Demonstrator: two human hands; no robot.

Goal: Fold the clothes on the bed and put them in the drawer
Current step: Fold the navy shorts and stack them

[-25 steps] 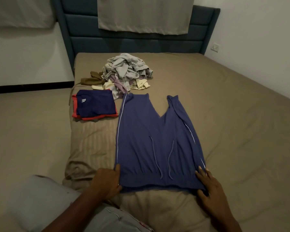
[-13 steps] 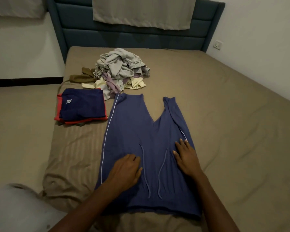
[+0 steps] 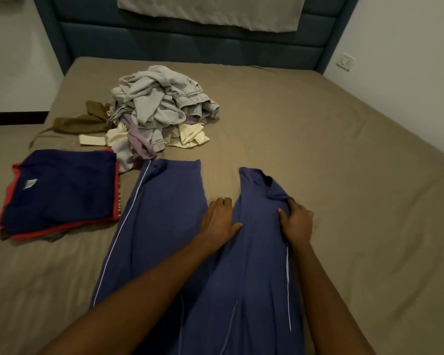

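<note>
Two hands work on blue trousers spread flat on the bed, legs pointing toward the headboard. Head view, places given relative to the trousers: the left hand rests at the crotch between the two legs, its fingers curled at the inner edge of the right leg, thumb lying on the cloth; whether it actually pinches the fabric cannot be told. The right hand sits on the outer edge of the right leg, fingers and thumb closed around a bunched fold of that leg. The left leg lies flat, a white stripe along its outer seam; two drawstrings trail on the cloth near the bottom of the view. Just left of the trousers lies a folded stack, dark blue on top with red edges beneath. Beyond the leg ends, touching the left leg's hem, is a loose heap of clothes in grey, lilac, cream and olive. Far right, a wall socket.
</note>
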